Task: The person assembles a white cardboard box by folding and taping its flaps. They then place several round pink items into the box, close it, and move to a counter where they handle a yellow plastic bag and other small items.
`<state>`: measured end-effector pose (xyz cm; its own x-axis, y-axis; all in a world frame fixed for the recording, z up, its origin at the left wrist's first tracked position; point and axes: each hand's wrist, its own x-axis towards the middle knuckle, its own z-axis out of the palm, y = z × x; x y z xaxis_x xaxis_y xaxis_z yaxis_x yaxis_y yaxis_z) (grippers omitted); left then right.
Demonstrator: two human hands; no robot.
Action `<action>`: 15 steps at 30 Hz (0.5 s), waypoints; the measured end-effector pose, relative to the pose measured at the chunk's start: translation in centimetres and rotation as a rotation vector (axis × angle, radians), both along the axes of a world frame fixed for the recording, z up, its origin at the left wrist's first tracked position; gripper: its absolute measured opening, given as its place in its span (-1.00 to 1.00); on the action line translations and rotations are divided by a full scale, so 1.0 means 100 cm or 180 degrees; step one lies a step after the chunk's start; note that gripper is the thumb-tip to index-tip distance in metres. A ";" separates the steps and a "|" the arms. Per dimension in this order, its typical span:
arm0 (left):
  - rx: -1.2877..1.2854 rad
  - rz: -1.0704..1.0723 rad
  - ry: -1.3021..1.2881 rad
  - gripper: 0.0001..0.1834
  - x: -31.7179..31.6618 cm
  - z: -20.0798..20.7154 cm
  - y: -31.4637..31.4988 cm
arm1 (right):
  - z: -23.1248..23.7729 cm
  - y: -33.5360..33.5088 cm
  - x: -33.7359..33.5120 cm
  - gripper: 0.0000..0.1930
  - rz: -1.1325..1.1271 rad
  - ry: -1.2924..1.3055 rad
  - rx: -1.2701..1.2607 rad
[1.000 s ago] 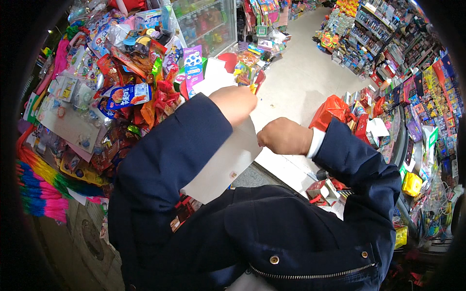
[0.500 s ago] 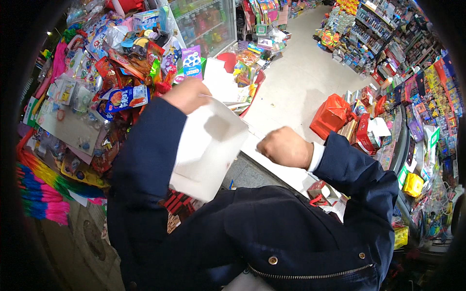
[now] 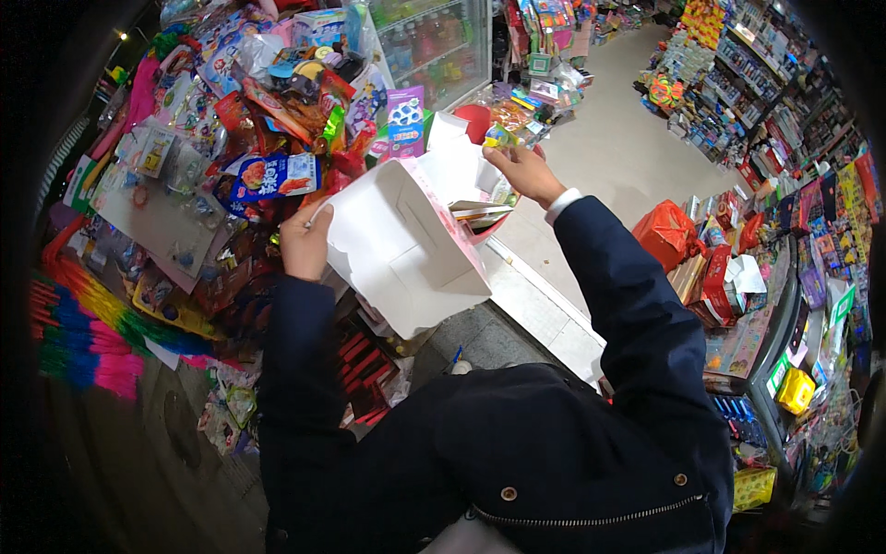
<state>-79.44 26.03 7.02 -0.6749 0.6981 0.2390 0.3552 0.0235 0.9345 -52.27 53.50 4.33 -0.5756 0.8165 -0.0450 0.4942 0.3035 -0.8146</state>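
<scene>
My left hand [image 3: 306, 242] grips the left edge of an open white cardboard box [image 3: 388, 249], thumb over its rim. The box is tilted with its bare white inside facing me, and a pink-patterned side [image 3: 449, 222] shows on its right. Beyond it, my right hand [image 3: 528, 175] reaches over a red-rimmed container [image 3: 492, 233], its fingers pinched together. A small yellow and blue wrapped item [image 3: 498, 137] is right at those fingertips; I cannot tell whether it is held. White card pieces [image 3: 460, 171] stand in the container beneath my right hand.
Bagged snacks, including a blue packet [image 3: 269, 177] and a purple packet [image 3: 405, 122], pile up on the left. A glass-door drinks fridge [image 3: 434, 51] stands behind. On the right are a red plastic bag [image 3: 666, 234] and a dark-edged counter [image 3: 784, 323]. A pale step [image 3: 544, 309] crosses the middle.
My left hand has moved down and left along the box, which now shows its open inside. My right hand has gone forward to the red-rimmed container. The view has shifted slightly.
</scene>
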 end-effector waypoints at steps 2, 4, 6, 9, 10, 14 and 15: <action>0.0146 0.0129 0.0207 -0.72 0.009 -0.005 -0.012 | 0.001 -0.017 0.008 -0.08 0.0496 0.0568 -0.0410; 0.0008 0.0438 0.0204 -0.72 0.015 -0.008 -0.019 | -0.009 -0.048 0.034 -0.14 0.0594 0.1104 -0.1787; 0.0143 0.0497 -0.0009 -0.72 0.020 -0.011 -0.021 | -0.022 -0.074 0.051 -0.10 0.0385 0.1123 -0.2115; 0.0265 0.0374 -0.0710 -0.71 0.035 -0.014 -0.016 | -0.044 -0.102 0.067 -0.10 0.0475 0.1421 -0.2841; 0.0352 0.0156 -0.0702 -0.69 0.042 -0.015 -0.010 | -0.049 -0.110 0.071 -0.14 0.0261 0.1763 -0.3388; 0.0581 -0.0407 -0.1574 -0.61 0.074 -0.013 0.009 | -0.056 -0.128 0.085 -0.33 -0.0026 0.2549 -0.3722; 0.0702 -0.0430 -0.1803 -0.60 0.079 -0.011 0.013 | -0.055 -0.130 0.088 -0.37 -0.0047 0.2760 -0.3765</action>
<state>-71.54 27.30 5.91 -0.6482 0.7613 0.0180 -0.2109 -0.2022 0.9564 -43.44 40.49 -1.19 -0.7628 0.5563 -0.3297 -0.2721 -0.7386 -0.6168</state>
